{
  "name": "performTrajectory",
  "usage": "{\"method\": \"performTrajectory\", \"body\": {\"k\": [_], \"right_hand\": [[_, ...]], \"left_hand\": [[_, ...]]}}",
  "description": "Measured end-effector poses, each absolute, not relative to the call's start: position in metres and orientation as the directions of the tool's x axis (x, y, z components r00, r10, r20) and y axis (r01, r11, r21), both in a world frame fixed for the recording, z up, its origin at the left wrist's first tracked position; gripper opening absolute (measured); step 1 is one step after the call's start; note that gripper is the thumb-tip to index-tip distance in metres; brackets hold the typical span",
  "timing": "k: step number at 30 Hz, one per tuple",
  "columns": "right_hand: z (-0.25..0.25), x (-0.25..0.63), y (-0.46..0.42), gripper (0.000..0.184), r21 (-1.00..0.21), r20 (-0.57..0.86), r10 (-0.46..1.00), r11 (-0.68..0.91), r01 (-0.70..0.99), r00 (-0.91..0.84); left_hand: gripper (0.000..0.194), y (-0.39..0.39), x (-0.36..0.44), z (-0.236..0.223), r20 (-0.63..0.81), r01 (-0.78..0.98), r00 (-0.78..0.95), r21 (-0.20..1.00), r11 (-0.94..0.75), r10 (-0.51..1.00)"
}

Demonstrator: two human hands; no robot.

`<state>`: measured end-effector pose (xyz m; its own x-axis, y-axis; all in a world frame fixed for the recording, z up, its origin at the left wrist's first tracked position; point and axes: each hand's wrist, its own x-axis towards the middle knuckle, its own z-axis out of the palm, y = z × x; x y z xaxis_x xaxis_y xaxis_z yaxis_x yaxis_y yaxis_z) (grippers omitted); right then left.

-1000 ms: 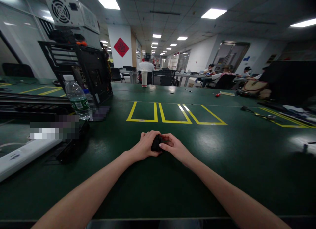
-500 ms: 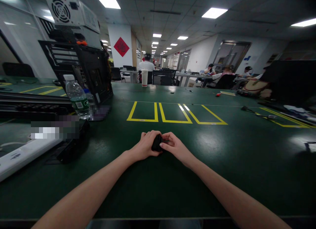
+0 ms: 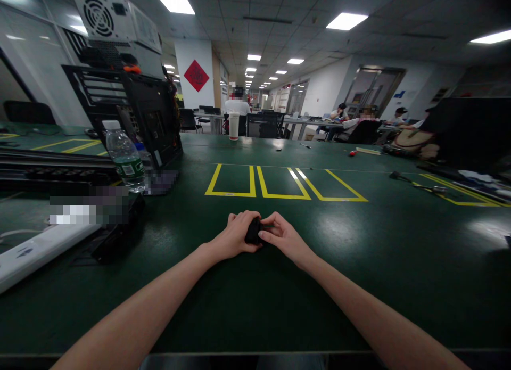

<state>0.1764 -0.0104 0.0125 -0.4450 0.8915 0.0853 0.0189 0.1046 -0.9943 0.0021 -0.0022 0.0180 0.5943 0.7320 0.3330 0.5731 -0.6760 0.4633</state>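
Observation:
My left hand [image 3: 236, 232] is wrapped round a small black block-like object [image 3: 253, 231], fingers over its far side and thumb low on the near side. Its exact kind is not clear, since the hand covers much of it. At the object's right end, my right hand [image 3: 282, 236] has thumb and fingertips closed against it in a pinch. Anything smaller between those fingertips is hidden. Both hands are low over the green table [image 3: 255, 301], just in front of the yellow tape outlines [image 3: 284, 197].
On the left are a white power strip [image 3: 48, 252], a water bottle [image 3: 126, 162] and an open computer case [image 3: 149, 117] topped by a power supply [image 3: 120, 21]. A white cup [image 3: 233, 126] stands at the far edge. Dark tools [image 3: 419, 185] lie right. People sit beyond.
My right fingers shift slightly at the black object's right end, the index finger more bent now. My left hand stays put. A dark item at the far right edge has mostly left view.

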Motion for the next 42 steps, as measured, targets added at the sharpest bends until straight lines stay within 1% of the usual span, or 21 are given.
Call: {"method": "performTrajectory", "body": {"k": [4, 7, 11, 15, 17, 19, 23, 28, 31, 34, 39, 42], "right_hand": [[0.013, 0.177, -0.009, 0.028, -0.994, 0.054, 0.906, 0.09, 0.067, -0.42], [0.016, 0.178, -0.009, 0.028, -0.994, 0.035, 0.888, 0.077, 0.074, -0.458], [0.016, 0.178, -0.01, 0.03, -0.993, 0.091, 0.869, 0.116, 0.022, -0.486], [0.015, 0.176, -0.011, 0.021, -0.988, 0.118, 0.878, 0.151, 0.036, -0.463], [0.015, 0.176, -0.011, 0.02, -0.986, 0.117, 0.885, 0.158, 0.055, -0.45], [0.015, 0.177, -0.011, 0.024, -0.987, 0.108, 0.894, 0.149, 0.063, -0.434], [0.014, 0.178, -0.009, 0.031, -0.991, 0.045, 0.903, 0.095, 0.096, -0.426], [0.015, 0.178, -0.01, 0.029, -0.995, 0.058, 0.875, 0.092, 0.047, -0.48], [0.016, 0.177, -0.012, 0.024, -0.995, 0.076, 0.884, 0.1, 0.028, -0.461], [0.017, 0.177, -0.013, 0.02, -0.993, 0.085, 0.893, 0.112, 0.035, -0.441], [0.015, 0.178, -0.01, 0.029, -0.993, 0.054, 0.906, 0.094, 0.076, -0.42], [0.014, 0.179, -0.007, 0.03, -0.994, 0.051, 0.893, 0.087, 0.061, -0.447]], "left_hand": [[0.051, -0.005, 0.001, 0.024, 0.314, 0.569, 0.605, 0.472, -0.673, 0.732], [0.051, -0.004, 0.002, 0.02, 0.324, 0.566, 0.598, 0.476, -0.673, 0.733], [0.055, 0.001, 0.004, 0.011, 0.369, 0.572, 0.578, 0.453, -0.683, 0.728], [0.054, 0.003, 0.004, 0.008, 0.375, 0.574, 0.576, 0.446, -0.686, 0.726], [0.053, 0.003, 0.003, 0.009, 0.374, 0.571, 0.579, 0.449, -0.687, 0.725], [0.053, 0.002, 0.003, 0.01, 0.37, 0.573, 0.576, 0.453, -0.683, 0.728], [0.052, 0.001, 0.003, 0.012, 0.347, 0.571, 0.578, 0.473, -0.67, 0.738], [0.053, 0.0, 0.003, 0.015, 0.33, 0.567, 0.586, 0.485, -0.665, 0.74], [0.053, -0.001, 0.003, 0.015, 0.323, 0.576, 0.583, 0.483, -0.66, 0.745], [0.054, 0.0, 0.003, 0.013, 0.346, 0.581, 0.569, 0.474, -0.662, 0.746], [0.054, 0.001, 0.003, 0.012, 0.344, 0.566, 0.586, 0.475, -0.674, 0.734], [0.054, 0.001, 0.004, 0.011, 0.354, 0.576, 0.574, 0.466, -0.672, 0.738]]}}
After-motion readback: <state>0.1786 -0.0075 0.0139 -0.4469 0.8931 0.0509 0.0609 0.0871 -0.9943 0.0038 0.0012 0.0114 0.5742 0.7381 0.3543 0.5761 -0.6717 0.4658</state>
